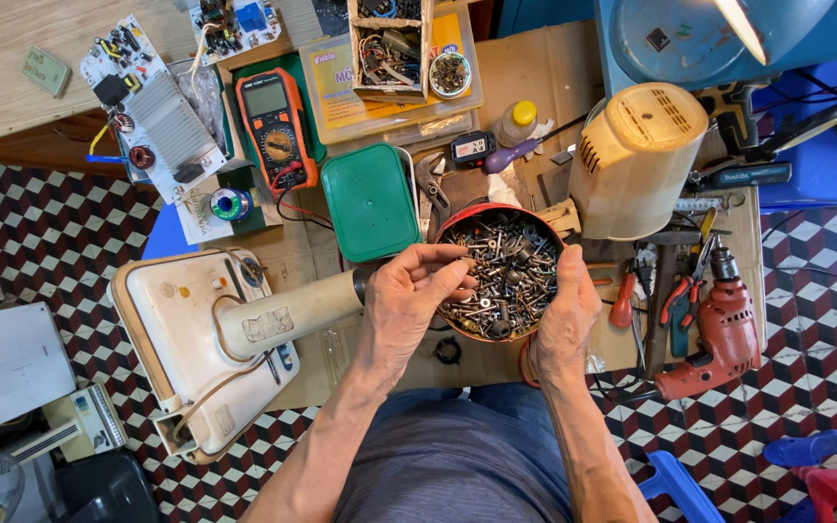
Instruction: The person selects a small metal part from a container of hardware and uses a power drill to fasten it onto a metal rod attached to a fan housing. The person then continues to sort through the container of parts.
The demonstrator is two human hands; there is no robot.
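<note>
One cream fan base [201, 353] lies tipped on its side at the left, its neck pointing toward the lap, and one cream motor cover [636, 160] stands on the cardboard-covered worktop [525, 73]. One round red tin [502, 274] of mixed screws sits between both hands, near the body where it can be tilted. The right hand [566, 315] steadies the tin's right rim, fingers closed on it. The left hand [417, 291] hovers over the screws, fingertips pinched together; whether they hold a screw I cannot tell. Alongside: one red drill [719, 334], one orange multimeter [276, 131], one green lid [372, 201].
</note>
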